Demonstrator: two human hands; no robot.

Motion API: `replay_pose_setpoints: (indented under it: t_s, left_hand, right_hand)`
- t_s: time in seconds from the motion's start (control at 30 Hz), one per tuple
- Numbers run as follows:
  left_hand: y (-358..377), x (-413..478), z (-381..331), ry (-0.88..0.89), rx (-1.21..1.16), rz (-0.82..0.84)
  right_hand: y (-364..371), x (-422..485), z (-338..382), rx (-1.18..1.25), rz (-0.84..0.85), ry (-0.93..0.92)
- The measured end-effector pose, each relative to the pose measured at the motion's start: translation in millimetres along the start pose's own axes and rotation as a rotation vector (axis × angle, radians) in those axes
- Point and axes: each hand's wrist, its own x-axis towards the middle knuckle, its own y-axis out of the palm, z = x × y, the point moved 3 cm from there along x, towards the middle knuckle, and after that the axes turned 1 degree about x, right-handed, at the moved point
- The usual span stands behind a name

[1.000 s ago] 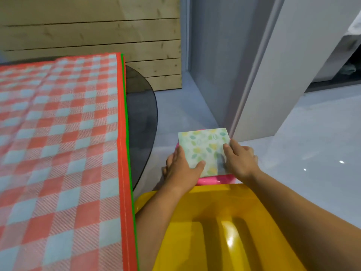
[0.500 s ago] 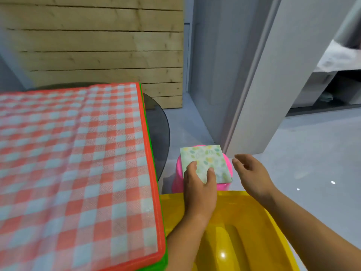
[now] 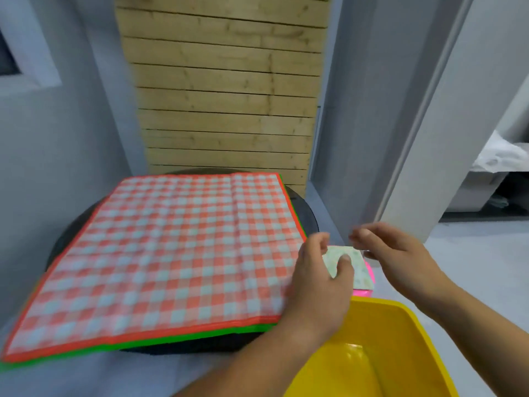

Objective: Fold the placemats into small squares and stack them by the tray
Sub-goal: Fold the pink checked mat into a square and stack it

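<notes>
A small folded floral placemat (image 3: pixel 361 270) lies on a pink stool (image 3: pixel 363 293), just beyond the yellow tray (image 3: pixel 406 316) at the bottom right. My left hand (image 3: pixel 317 282) hovers in front of the square's left part, fingers loosely curled and holding nothing. To the right of the square, my right hand (image 3: pixel 398 259) is raised with relaxed, empty fingers. A large red-checked placemat (image 3: pixel 177 253) lies unfolded on the round dark table (image 3: pixel 307 216). A green mat edge (image 3: pixel 171 341) shows under it.
A wooden slat panel (image 3: pixel 223 96) stands behind the table. A grey wall (image 3: pixel 71 167) is to the left and a white door frame (image 3: pixel 423 133) to the right. Pale floor (image 3: pixel 486 253) extends to the right.
Both hands have lifted off the folded floral square, which stays on the pink stool. My view has swung up and left, bringing the whole checked placemat into sight.
</notes>
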Motion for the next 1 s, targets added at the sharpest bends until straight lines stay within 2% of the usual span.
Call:
replay_pose_setpoints:
  t_s: [0.13,0.23,0.37,0.53,0.7,1.0]
  left_hand:
    - [-128.1,-1.2,19.8,0.107,0.359,0.036]
    - [-210.9,-8.9,45.5,0.091,0.677,0.152]
    - [-284.5,-33.8,81.0,0.115,0.868,0.282]
    - [-304.0,-52.5,110.7,0.005,0.722,0.369]
    - [-305.4,-58.9,118.9,-0.034,0.63,0.397]
    - [-307.2,-57.7,114.3,-0.092,0.515,0.354]
  right_hand:
    - [65.5,-11.7,58.1,-0.069,0.225,-0.091]
    - [120.3,-20.1,74.4,-0.118,0.406,-0.148]
    - [187.8,-30.5,77.6,-0.176,0.584,-0.218]
    - [226.3,-41.2,66.5,-0.339,0.663,-0.385]
    - [227.2,-48.0,63.7,-0.41,0.709,-0.342]
    - [224.4,-51.5,65.9,-0.292,0.689,-0.264]
